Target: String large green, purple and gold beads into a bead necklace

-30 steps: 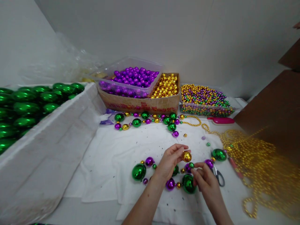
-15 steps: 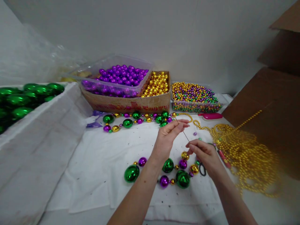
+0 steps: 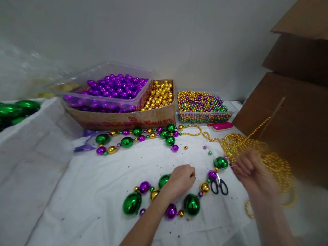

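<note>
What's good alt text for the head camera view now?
A person's left hand curls over a strand of green, purple and gold beads on white cloth; the right hand, blurred, is near heaped gold bead chain. Black-handled scissors lie by the strand. Behind sits a clear tub of small multicolored beads.

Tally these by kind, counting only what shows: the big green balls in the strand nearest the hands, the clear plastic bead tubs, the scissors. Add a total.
Big green balls in that strand: 4
Clear plastic bead tubs: 2
Pairs of scissors: 1
Total: 7
</note>
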